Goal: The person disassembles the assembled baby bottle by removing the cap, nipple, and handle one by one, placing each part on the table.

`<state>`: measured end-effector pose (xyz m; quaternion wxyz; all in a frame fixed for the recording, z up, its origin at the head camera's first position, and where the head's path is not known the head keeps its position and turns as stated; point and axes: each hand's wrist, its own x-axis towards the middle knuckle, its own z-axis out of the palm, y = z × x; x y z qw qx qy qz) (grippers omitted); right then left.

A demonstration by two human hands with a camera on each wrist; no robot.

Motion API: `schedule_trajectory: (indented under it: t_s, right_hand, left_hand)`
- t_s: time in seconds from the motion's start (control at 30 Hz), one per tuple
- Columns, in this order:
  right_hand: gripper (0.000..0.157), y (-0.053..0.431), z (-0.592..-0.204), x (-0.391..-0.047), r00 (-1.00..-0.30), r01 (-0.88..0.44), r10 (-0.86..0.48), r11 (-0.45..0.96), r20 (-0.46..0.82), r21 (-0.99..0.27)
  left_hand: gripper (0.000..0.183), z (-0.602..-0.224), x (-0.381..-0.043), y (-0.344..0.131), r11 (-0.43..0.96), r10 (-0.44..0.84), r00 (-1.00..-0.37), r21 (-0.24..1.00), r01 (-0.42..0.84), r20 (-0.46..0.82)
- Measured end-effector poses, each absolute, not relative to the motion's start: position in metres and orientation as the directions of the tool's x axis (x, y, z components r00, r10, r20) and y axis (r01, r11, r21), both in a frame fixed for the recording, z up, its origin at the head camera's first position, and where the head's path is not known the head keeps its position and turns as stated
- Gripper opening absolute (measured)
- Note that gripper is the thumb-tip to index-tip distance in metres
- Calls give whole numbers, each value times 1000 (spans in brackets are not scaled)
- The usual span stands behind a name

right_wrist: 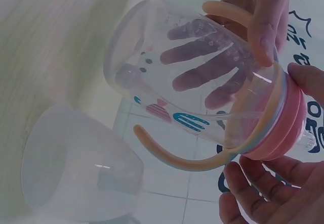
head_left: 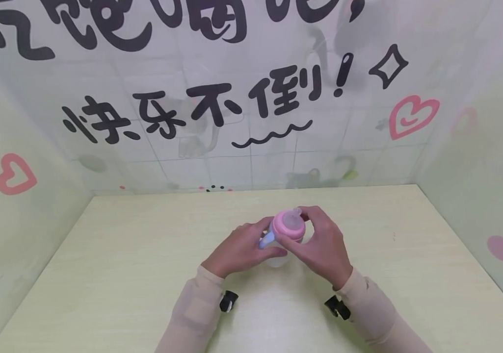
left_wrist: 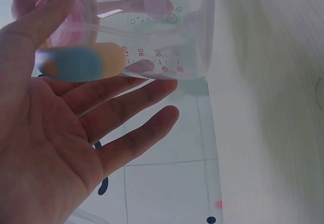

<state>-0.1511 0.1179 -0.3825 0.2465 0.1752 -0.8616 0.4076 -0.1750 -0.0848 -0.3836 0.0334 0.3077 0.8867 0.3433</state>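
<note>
A clear baby bottle (right_wrist: 167, 62) with a pink collar (head_left: 287, 224), a see-through teat (head_left: 294, 219) and two side handles is held above the table. My left hand (head_left: 244, 247) holds the bottle at its handle side, the thumb across the body and several fingers spread behind it. One handle (left_wrist: 83, 62), blue and orange, shows close up in the left wrist view. At the top, my right hand (head_left: 322, 242) grips the pink collar between thumb and fingers. A straw with a weighted end (right_wrist: 127, 76) lies inside the bottle. Printed marks and a scale show on its wall.
A frosted, translucent cup-shaped cover (right_wrist: 81, 168) stands on the pale wooden table (head_left: 123, 274) near the bottle. Translucent panels (head_left: 216, 166) with black lettering and pink hearts enclose the table at the back and both sides. Black devices (head_left: 228, 301) are strapped at both wrists.
</note>
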Motion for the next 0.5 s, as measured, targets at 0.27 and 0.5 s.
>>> schedule_trajectory:
  t_s: [0.27,0.5]
  right_hand:
    - [51,126,-381,-157,-773,-615,-242,513,587,-599]
    - [53,132,-381,-160,-768,-640,-333,433,548,-634]
  left_hand:
    - [64,-383,-175,-86,582,564,-815,636,507,134]
    - [66,-383,-175,-87,559,575,-806,653,510,137]
